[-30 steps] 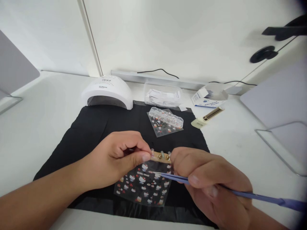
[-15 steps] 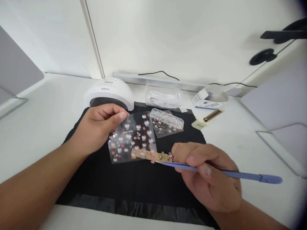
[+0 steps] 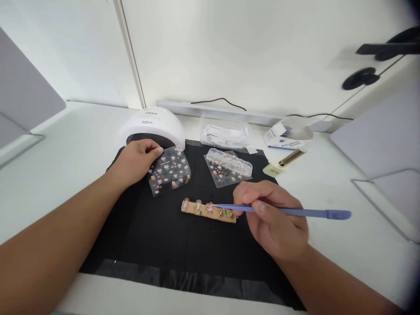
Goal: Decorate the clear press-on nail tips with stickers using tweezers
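Cloth (image 3: 183,249), black with a shiny band along its near edge, covers the middle of a white surface (image 3: 337,188). Near its centre lies a narrow tan strip (image 3: 205,212) with ragged edges, slanting slightly down toward the right. Three little clear pieces (image 3: 198,204) stand along its left and middle, the third marked with pink; round brass-coloured studs (image 3: 220,213) show toward the right end, among touches of green. Just beside that end, the right hand (image 3: 275,218) keeps a closed grip around blue-violet tweezers (image 3: 305,213). Their pale tips point left at the third piece; at this small size, contact cannot be told. Farther off, the left hand (image 3: 138,159) pinches the upper left of a clear sheet (image 3: 170,170), dotted with white cat figures and red and orange bits. To its right, a clear case (image 3: 229,162) rests on a second patterned sheet (image 3: 223,178), with a pale, gold-capped bottle (image 3: 282,162) beyond. Behind are a white domed lamp (image 3: 152,124), a clear tub (image 3: 241,141) of white packets and an opened alcohol-pad box (image 3: 284,142).
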The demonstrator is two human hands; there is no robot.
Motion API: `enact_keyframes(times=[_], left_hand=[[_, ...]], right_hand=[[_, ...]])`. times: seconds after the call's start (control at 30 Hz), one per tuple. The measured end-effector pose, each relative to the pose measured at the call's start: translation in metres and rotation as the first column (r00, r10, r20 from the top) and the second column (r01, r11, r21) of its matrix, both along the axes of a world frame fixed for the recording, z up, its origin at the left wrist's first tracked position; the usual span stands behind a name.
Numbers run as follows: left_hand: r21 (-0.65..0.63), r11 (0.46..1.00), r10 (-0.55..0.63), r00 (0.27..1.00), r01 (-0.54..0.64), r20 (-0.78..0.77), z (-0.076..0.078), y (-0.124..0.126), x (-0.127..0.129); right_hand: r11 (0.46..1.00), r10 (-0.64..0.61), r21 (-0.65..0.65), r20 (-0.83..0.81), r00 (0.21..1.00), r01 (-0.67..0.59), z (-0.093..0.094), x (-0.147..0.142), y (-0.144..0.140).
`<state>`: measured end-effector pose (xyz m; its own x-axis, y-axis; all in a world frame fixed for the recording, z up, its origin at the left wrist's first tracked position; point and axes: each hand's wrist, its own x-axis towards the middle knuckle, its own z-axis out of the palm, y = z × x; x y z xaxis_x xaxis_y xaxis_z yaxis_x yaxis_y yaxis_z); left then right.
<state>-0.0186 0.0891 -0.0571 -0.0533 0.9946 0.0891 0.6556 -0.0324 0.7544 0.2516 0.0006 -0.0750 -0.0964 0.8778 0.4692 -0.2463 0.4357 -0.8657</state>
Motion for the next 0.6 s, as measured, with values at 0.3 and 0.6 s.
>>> enact_keyframes(times=[0.3,0.6], left_hand=[[0.277,0.961,0.030,0.992,0.005,-0.120,-0.0039,0.0003,-0.0011],[0.400,0.853,-0.304,0.942,0.336,-0.143,-0.0075,-0.0064,0.0039]], right_hand=[[1.000,-0.011,-0.012,0.048,0.999,0.011,-0.0009,0.0000,0.0030],[0.999,-0.015,-0.048,0.118,0.993,0.021,-0.0035,0.0003,0.0019]])
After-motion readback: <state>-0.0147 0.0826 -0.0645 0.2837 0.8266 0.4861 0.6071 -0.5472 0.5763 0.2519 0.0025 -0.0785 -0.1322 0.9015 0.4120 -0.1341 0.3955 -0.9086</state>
